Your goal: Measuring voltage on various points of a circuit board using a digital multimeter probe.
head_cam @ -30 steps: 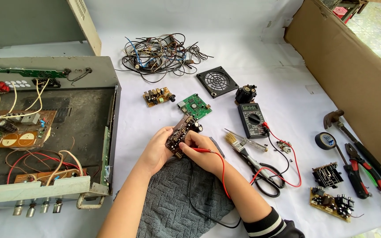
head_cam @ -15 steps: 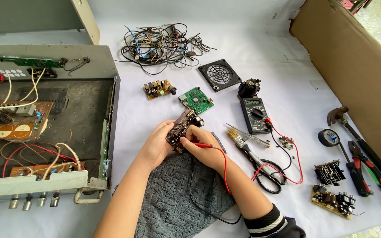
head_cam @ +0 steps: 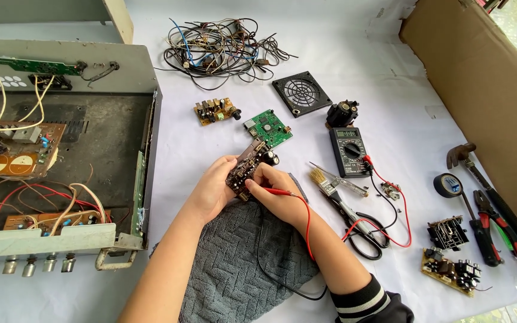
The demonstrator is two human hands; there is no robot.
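Red probe (head_cam: 276,191) clenched in right grip (head_cam: 273,192) | left grip (head_cam: 213,188) grasping circuit board (head_cam: 249,164) | probe tip hidden

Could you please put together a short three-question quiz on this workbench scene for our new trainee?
1. True or false: the left hand holds the dark rectangular circuit board while the right hand holds the red probe by it.
2. Which lies nearest the black digital multimeter? A. the tangled bundle of loose wires B. the black square fan grille C. the black roll of tape
3. Fill in: the forearms are over a grey knitted ____.

Key: 1 true; 2 B; 3 cloth.
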